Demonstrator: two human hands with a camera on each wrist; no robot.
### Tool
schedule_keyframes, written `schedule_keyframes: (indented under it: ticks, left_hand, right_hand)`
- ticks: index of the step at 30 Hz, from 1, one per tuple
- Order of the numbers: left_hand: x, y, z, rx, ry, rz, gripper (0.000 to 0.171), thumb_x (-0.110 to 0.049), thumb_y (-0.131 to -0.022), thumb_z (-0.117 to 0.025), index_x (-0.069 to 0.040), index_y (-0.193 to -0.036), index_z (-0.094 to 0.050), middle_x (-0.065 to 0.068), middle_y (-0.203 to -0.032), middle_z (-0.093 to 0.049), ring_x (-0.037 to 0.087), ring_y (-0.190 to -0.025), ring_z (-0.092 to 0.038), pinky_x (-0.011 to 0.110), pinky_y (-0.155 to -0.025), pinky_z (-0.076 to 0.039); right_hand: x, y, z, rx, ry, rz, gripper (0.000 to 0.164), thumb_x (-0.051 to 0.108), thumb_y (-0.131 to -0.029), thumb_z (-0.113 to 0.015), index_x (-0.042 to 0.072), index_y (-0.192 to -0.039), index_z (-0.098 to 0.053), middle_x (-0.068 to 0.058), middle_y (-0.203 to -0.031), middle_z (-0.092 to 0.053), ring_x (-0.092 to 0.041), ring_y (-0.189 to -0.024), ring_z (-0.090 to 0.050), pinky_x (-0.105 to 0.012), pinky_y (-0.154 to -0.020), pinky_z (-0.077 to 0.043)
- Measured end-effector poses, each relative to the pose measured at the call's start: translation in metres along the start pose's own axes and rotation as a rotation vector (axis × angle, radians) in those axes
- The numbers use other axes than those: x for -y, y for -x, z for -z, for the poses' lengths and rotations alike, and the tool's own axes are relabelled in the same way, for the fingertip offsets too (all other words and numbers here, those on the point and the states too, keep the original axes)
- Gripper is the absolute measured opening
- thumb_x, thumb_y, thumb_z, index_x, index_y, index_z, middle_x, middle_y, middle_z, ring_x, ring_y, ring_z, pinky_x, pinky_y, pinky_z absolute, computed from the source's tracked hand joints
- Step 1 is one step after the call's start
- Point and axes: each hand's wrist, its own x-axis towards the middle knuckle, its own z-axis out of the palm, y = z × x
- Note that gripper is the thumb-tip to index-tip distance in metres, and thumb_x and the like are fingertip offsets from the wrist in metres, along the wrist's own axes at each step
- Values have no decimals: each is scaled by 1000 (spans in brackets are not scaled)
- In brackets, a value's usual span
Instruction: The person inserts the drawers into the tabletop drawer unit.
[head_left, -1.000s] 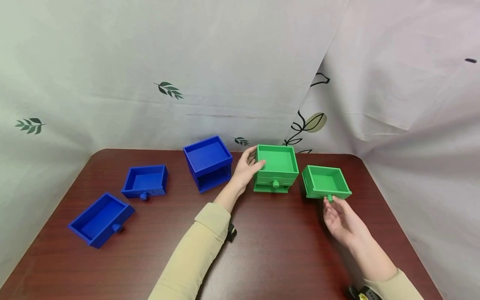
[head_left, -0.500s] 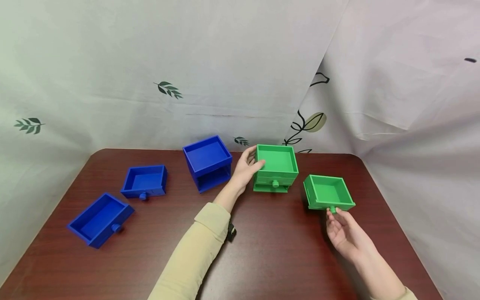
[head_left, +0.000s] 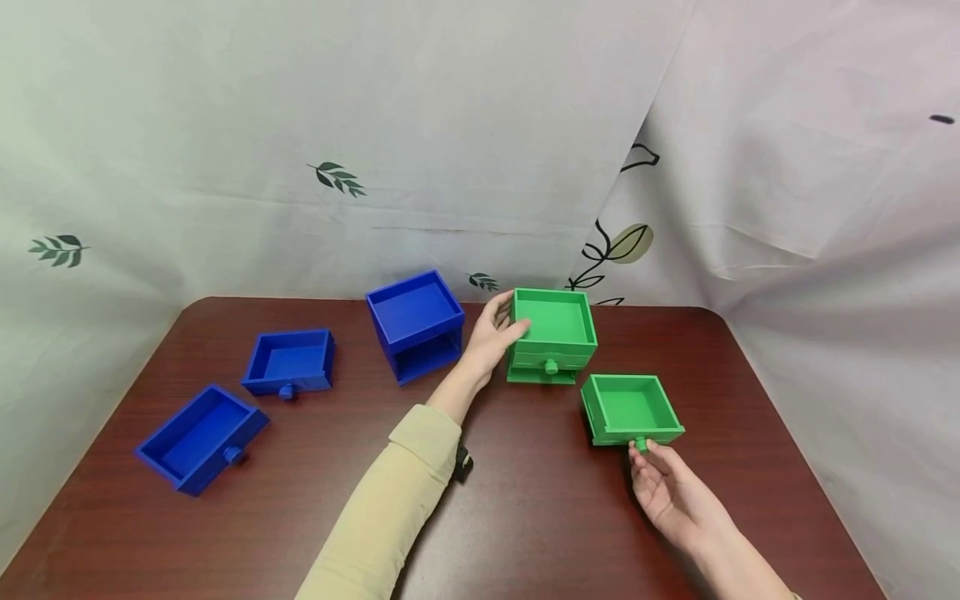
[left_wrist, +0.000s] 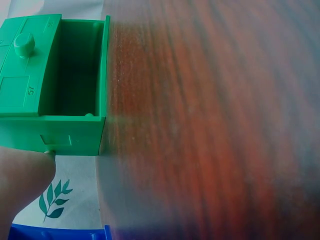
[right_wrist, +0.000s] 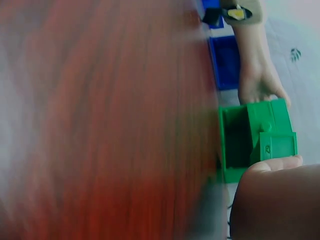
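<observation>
A small green cabinet (head_left: 551, 354) stands toward the back of the table. My left hand (head_left: 489, 343) grips its left side, the thumb over the top rim. One drawer with a round knob fills its upper slot, while the lower slot is an open hollow in the left wrist view, under the knobbed front (left_wrist: 20, 75). To the cabinet's right and nearer to me is a loose green drawer (head_left: 618, 436), tray side up and with nothing in it. The fingertips of my right hand (head_left: 682, 504) pinch its front knob. In the right wrist view this drawer (right_wrist: 280, 145) overlaps the cabinet.
A blue cabinet (head_left: 416, 310) with an open front slot stands just left of my left hand. Farther left lie two blue drawers, one (head_left: 291, 385) toward the back and one (head_left: 202, 433) turned at an angle. A pale cloth (head_left: 225, 125) hangs behind the brown table (head_left: 540, 500).
My right hand has drawn the green drawer toward me, then leftward to in front of the green cabinet's right side. My left hand and the blue pieces have stayed put.
</observation>
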Motion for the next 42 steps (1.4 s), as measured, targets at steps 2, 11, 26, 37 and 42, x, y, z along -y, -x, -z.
schedule_keyframes:
  ticks: [2,11,26,37,42]
  left_hand:
    - [0,0,0,0,-1,1,70,-8,-100,-68,-8,-163,-37,18,-168,-38,34,-161,-30,43,-137,-26]
    - [-1,0,-1,9,-6,4,71,-10,-101,-68,-9,-164,-35,17,-169,-37,34,-162,-29,43,-137,-26]
    - [-1,-1,-1,-2,-2,3,71,-8,-100,-68,-8,-163,-36,17,-169,-37,34,-162,-29,42,-137,-25]
    - [1,-2,0,0,0,0,70,-8,-101,-68,-7,-163,-36,17,-168,-39,33,-160,-32,42,-137,-25]
    - [2,-2,0,0,0,-2,71,-9,-100,-69,-7,-163,-36,17,-168,-39,33,-161,-31,42,-137,-25]
  right_hand:
    - [-4,-1,-1,19,-1,-17,37,19,-115,-42,9,-104,-75,2,-103,-77,-1,-87,-73,-9,-81,-59]
    - [-17,-8,-13,32,23,-57,34,16,-115,-42,12,-103,-74,2,-102,-78,0,-88,-73,-8,-80,-59]
    - [-33,-25,-36,-81,45,-104,25,15,-113,-50,12,-101,-72,0,-99,-80,-1,-83,-74,-7,-80,-59]
    - [-44,-37,-49,-130,43,-119,26,14,-113,-49,11,-101,-72,-1,-97,-80,-1,-82,-73,-7,-80,-59]
    - [-47,-44,-55,-130,61,-111,24,13,-112,-50,11,-101,-71,-1,-97,-80,-1,-84,-74,-7,-81,-59]
